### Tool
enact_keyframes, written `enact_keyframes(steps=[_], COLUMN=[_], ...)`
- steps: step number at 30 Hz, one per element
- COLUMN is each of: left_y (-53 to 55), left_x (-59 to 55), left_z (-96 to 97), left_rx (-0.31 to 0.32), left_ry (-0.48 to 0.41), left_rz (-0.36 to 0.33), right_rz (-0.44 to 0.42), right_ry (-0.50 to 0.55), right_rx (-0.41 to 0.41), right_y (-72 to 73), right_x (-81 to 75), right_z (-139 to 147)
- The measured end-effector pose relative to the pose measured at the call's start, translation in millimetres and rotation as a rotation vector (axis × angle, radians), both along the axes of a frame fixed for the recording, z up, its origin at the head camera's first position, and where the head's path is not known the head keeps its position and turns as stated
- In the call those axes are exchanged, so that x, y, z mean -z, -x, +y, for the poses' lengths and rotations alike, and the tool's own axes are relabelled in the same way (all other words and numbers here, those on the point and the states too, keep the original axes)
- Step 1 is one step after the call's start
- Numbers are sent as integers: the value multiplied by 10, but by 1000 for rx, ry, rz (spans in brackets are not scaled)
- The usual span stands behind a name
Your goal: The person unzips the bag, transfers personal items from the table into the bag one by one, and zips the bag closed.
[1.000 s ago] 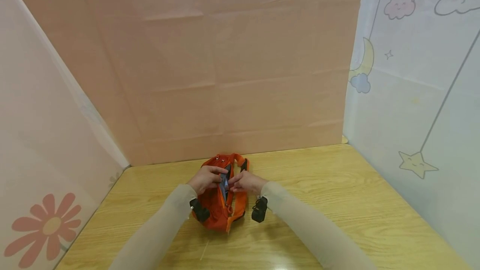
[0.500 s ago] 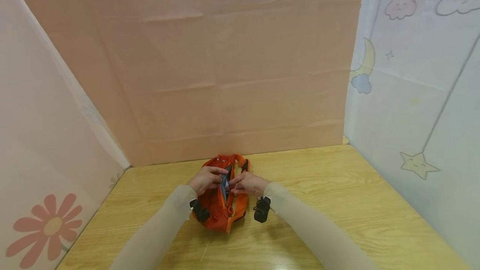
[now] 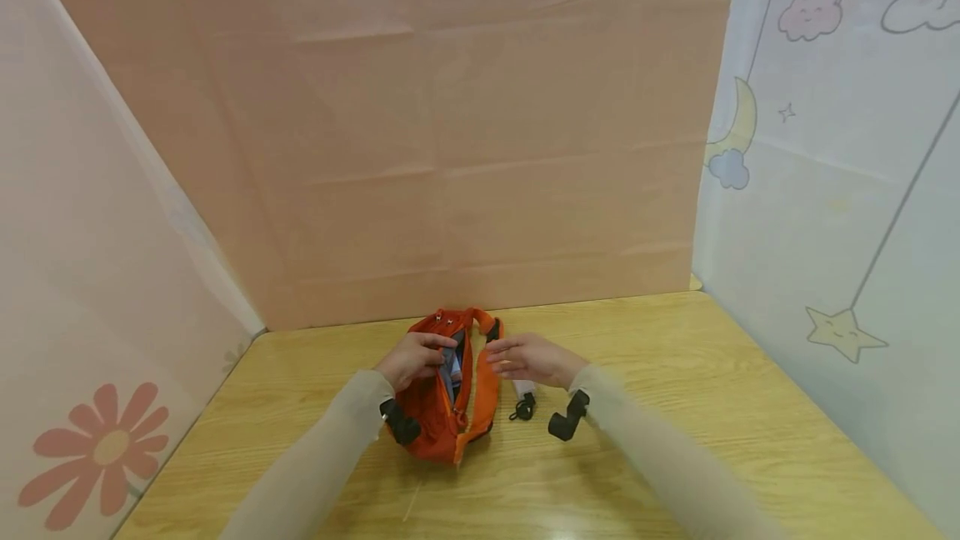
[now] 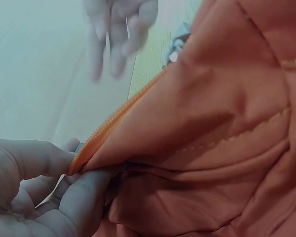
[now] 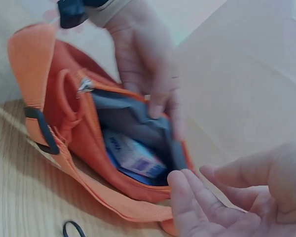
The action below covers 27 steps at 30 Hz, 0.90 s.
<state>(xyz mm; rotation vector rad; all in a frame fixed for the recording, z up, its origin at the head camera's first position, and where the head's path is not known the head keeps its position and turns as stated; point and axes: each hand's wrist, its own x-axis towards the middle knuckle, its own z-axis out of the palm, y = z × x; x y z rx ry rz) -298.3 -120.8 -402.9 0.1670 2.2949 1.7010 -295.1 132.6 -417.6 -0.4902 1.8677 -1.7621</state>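
An orange waist bag (image 3: 429,422) lies on the table with its zipped pocket gaping. My left hand (image 3: 408,359) pinches the pocket's zipper edge between thumb and fingers. Inside, the right wrist view shows a white, blue and purple packet (image 5: 138,158) against the grey lining (image 5: 130,116). My right hand (image 3: 538,359) hovers just right of the bag's strap (image 3: 486,394), its fingers extended and holding nothing. Partly hidden beneath that hand is a pale object (image 3: 523,387) with a black end and cord loop; its kind is unclear.
The wood-grain table (image 3: 637,407) extends on both sides of the bag. A peach cloth wall (image 3: 465,148) rises at the back edge, with pale printed walls (image 3: 810,215) to left and right.
My right hand has drawn out of the bag's opening and moved right, its fingers straighter. The pale object with the cord now shows more. My left hand keeps its grip on the bag's edge.
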Motion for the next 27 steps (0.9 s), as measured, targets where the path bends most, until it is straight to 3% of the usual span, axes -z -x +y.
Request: enact_keyframes(steps=[7,13,20,27], left_y=[-18,-3,9,-1], left_x=[3,13,11,3], left_z=[-4,6,9,16], left_rx=[6,2,-4,-20], left_ry=[-3,-16,-11,-5], left_rz=[-1,-8,-6,-7], right_rz=[13,8,-57,-60], right_ry=[19,-7,-63,-140], right_rx=[18,107,193,177], right_y=[-81,-83,-39,-26], right_x=[-88,-18,174,237], right_z=[434,638,616,489])
